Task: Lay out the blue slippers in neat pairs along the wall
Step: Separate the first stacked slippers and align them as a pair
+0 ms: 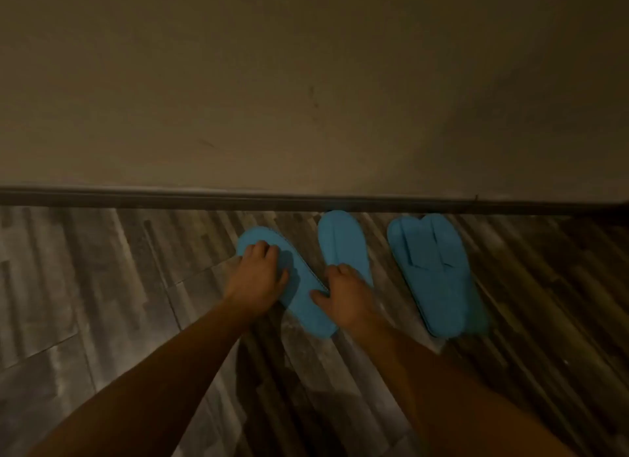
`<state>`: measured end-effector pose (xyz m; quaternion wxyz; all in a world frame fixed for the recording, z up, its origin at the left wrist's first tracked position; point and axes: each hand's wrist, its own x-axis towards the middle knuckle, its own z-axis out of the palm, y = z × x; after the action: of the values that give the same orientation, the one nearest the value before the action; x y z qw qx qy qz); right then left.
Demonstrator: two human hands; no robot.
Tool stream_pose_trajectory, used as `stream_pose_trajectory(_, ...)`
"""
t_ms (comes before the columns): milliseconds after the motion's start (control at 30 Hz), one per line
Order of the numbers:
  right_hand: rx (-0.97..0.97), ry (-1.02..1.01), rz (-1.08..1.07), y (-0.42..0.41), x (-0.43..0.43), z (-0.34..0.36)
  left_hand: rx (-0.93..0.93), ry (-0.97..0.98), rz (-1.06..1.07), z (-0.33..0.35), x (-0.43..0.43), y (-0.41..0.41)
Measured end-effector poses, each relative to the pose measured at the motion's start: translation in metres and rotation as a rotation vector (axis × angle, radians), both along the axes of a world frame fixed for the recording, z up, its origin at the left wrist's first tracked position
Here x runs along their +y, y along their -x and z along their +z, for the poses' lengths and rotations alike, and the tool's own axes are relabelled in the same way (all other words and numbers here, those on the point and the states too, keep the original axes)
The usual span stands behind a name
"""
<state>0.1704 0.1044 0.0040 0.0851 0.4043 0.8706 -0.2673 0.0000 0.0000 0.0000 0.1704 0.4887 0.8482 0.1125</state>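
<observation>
Our left hand [260, 277] lies flat, fingers spread, on the toe of a tilted slipper [299, 286]; our right hand [345, 294] presses the heel of a second slipper [343, 243], which points at the wall [306, 82], thumb seemingly touching the first; a finished pair [434, 272] sits side by side further right on the floor [102, 269], near the baseboard [204, 197].

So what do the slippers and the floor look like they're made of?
Slippers: probably soft, thin cloth or foam, going by the matte blue with no shine and how flat they lie; the blur leaves it open. Floor: wood-look planks, laminate or vinyl perhaps, with grey grain streaks, visible seams and a slight sheen.
</observation>
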Motion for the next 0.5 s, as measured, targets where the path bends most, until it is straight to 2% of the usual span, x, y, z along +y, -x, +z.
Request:
stream_pose_trajectory(100, -0.052, -0.012, -0.025, 0.002, -0.005, -0.008, 0.052, 0.042, 0.096, -0.015, -0.009, 0.001)
stream_pose_trajectory(233, -0.129, 0.018, -0.059, 0.009, -0.012, -0.013, -0.001, 0.074, 0.2, -0.029, -0.021, 0.002)
stream_pose_trajectory(333, -0.117, 0.046, -0.117, 0.013, -0.014, -0.018, -0.054, 0.085, 0.275, -0.033, -0.024, 0.005)
stream_pose_trajectory(433, -0.088, 0.085, -0.151, 0.013, -0.016, -0.023, -0.148, 0.007, 0.353, -0.03, -0.018, 0.009)
stream_pose_trajectory(500, -0.065, 0.117, -0.166, 0.012, -0.018, -0.026, -0.294, -0.144, 0.473, -0.027, -0.011, 0.014)
